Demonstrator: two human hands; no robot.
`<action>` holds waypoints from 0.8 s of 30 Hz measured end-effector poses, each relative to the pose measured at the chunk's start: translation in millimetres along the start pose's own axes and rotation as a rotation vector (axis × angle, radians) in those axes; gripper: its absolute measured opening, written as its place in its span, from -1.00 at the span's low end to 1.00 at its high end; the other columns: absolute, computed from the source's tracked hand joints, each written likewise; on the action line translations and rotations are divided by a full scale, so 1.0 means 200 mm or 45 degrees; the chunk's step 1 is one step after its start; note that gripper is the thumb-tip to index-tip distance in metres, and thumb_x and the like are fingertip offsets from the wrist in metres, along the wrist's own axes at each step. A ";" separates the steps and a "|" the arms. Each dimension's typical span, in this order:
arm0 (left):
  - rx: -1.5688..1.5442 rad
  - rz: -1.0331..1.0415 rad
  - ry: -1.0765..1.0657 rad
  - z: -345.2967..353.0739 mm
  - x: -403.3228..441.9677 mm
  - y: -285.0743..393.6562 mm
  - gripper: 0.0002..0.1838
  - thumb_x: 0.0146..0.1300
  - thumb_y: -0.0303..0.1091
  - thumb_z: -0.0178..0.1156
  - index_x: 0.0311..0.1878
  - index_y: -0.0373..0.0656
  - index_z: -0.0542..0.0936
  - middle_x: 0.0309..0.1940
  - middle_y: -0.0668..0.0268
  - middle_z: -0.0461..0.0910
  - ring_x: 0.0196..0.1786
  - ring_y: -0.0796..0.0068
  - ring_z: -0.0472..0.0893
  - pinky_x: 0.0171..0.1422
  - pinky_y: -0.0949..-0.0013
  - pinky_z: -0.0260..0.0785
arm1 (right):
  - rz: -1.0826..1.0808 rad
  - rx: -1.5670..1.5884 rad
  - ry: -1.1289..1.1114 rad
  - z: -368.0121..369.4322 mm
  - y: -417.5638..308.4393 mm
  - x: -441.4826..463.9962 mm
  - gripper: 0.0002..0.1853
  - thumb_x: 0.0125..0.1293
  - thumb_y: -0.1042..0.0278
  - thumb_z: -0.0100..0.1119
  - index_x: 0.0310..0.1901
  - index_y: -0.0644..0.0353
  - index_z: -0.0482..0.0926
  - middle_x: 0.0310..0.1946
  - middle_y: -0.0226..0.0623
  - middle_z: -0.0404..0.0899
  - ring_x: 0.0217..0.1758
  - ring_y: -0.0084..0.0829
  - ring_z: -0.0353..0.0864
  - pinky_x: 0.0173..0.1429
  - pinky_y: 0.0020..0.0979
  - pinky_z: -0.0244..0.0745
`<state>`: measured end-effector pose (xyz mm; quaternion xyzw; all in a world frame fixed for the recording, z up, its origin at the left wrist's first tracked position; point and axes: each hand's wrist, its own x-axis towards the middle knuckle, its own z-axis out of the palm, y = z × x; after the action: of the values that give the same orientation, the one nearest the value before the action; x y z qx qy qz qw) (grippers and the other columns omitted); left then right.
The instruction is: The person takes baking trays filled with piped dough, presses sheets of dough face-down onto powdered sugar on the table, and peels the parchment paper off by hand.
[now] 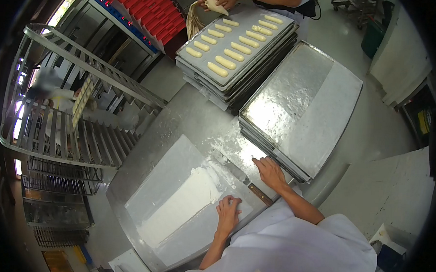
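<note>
My left hand (228, 213) is over the lower right part of a paper sheet (194, 239), its fingers loosely bent and apart. Beside it on the sheet lies a long flat band of white paste or powder (181, 207). My right hand (271, 173) is above the metal table, close to the tray stack, with its fingertips drawn together; whatever is between them is too small to make out. Between my hands lies a long spatula (259, 192) with a wooden handle, its blade pointing away from me and smeared with white.
A stack of metal trays (278, 102), partly covered by paper, stands at the right. Behind it, another stack holds a tray (239, 27) of piped dough strips. A co-worker's hands hold a piping bag (216, 6) there. A metal rack (77, 125) stands left; red trays (143, 13) are stacked behind.
</note>
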<state>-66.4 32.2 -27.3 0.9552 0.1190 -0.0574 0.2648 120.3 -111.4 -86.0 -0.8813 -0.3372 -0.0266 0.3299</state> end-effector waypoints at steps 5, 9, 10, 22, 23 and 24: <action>0.008 0.018 -0.013 0.00 0.00 -0.01 -0.57 0.02 -0.50 0.31 0.01 -0.01 0.53 0.05 0.20 0.35 0.12 0.14 0.33 0.14 0.09 0.13 | 0.000 -0.008 0.003 0.00 0.00 0.00 -0.63 0.13 0.58 0.07 0.01 0.11 0.54 -0.34 -0.30 0.46 -0.18 -0.27 0.49 -0.07 -0.25 0.46; -0.008 0.032 -0.011 0.01 0.00 -0.02 -0.57 0.03 -0.50 0.30 0.01 -0.01 0.53 0.05 0.20 0.35 0.11 0.14 0.33 0.14 0.09 0.13 | -0.006 -0.005 0.012 0.00 0.00 0.00 -0.62 0.12 0.59 0.07 0.01 0.11 0.54 -0.34 -0.30 0.46 -0.17 -0.26 0.48 -0.07 -0.24 0.45; -0.005 0.035 -0.010 0.01 0.00 -0.03 -0.57 0.03 -0.51 0.30 0.02 -0.01 0.53 0.05 0.20 0.35 0.11 0.14 0.33 0.14 0.09 0.13 | -0.010 -0.010 0.013 0.00 0.00 0.00 -0.62 0.12 0.59 0.07 0.01 0.11 0.54 -0.34 -0.29 0.46 -0.17 -0.26 0.48 -0.07 -0.24 0.45; -0.006 0.048 0.006 0.00 -0.01 -0.02 -0.55 0.01 -0.50 0.32 0.02 0.00 0.52 0.05 0.21 0.35 0.11 0.14 0.33 0.14 0.09 0.13 | -0.003 -0.032 -0.006 0.01 -0.01 0.00 -0.63 0.14 0.57 0.06 0.02 0.11 0.54 -0.33 -0.28 0.46 -0.17 -0.25 0.48 -0.05 -0.24 0.43; -0.002 0.046 0.012 0.00 -0.01 -0.03 -0.55 0.01 -0.49 0.33 0.02 0.00 0.52 0.06 0.21 0.35 0.12 0.14 0.33 0.15 0.10 0.13 | -0.003 -0.036 -0.006 0.01 -0.01 0.00 -0.63 0.14 0.57 0.06 0.02 0.11 0.54 -0.33 -0.28 0.46 -0.17 -0.25 0.48 -0.05 -0.24 0.43; -0.005 0.049 0.012 0.00 -0.01 -0.03 -0.55 0.01 -0.49 0.33 0.02 0.00 0.52 0.06 0.21 0.35 0.12 0.14 0.33 0.15 0.10 0.13 | -0.004 -0.027 0.001 0.00 -0.01 0.00 -0.63 0.14 0.57 0.06 0.02 0.11 0.54 -0.33 -0.28 0.46 -0.18 -0.24 0.48 -0.05 -0.24 0.43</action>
<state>-69.1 37.4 -30.3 0.9571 0.1020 -0.0475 0.2671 119.0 -109.7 -85.5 -0.8842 -0.3381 -0.0312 0.3207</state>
